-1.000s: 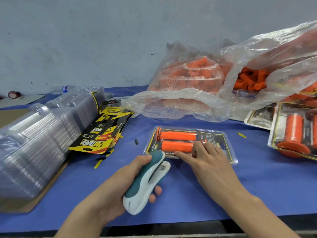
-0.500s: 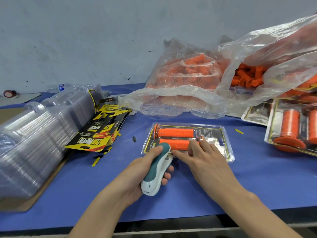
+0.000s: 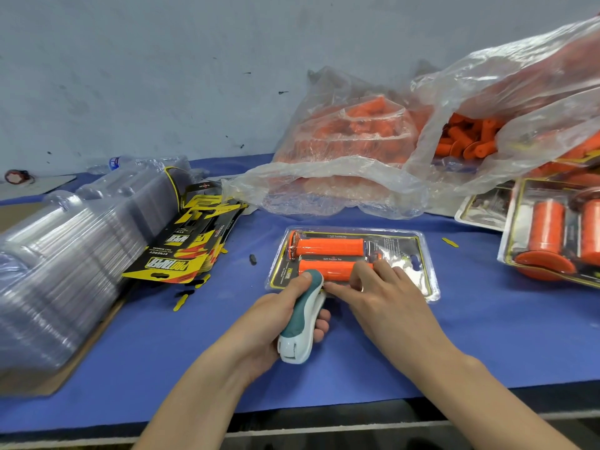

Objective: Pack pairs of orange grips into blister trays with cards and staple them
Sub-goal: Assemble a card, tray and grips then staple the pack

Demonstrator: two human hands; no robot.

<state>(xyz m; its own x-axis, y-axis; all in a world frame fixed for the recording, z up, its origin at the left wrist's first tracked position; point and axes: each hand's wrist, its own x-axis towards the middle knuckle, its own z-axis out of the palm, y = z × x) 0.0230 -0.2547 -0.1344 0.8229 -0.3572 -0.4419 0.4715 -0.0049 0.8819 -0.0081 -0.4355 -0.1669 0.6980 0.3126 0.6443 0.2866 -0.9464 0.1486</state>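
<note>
fingers first: i am watching the left hand (image 3: 272, 323) wrapping round the teal-and-white stapler (image 3: 303, 315), with the thumb lying along its top and the other fingers curling under its body. the stapler's nose is sitting over the near edge of the blister tray (image 3: 418, 251), close to the tray's 7 o'clock corner. i cannot tell whether it is being squeezed fully.

the right hand (image 3: 386, 300) is resting on that same edge, just at 3 o'clock of the nose, and is gripping nothing. its index finger is stretching flat toward the stapler, and the other fingers, loosely bent, are pressing on the clear plastic.

the tray is lying flat on the blue table cloth (image 3: 487, 339) in the middle of my view. it is covering a black-and-yellow card (image 3: 281, 275) and two orange grips (image 3: 329, 247), which are lying side by side and running 9 to 3. the nearer grip is partly hiding behind the hands.

at 9 o'clock of the tray a small black bit (image 3: 252, 259) is lying on the cloth. beyond it are a fanned pile of printed cards (image 3: 177, 256) and a long stack of empty clear trays (image 3: 65, 254) lying on its side.

at 12 o'clock, clear plastic bags (image 3: 350, 157) of loose orange grips are slumping against the wall. at 3 o'clock, filled packs (image 3: 548, 232) are lying at the edge of my view, and a yellow scrap (image 3: 449, 242) is lying between them and the tray.
</note>
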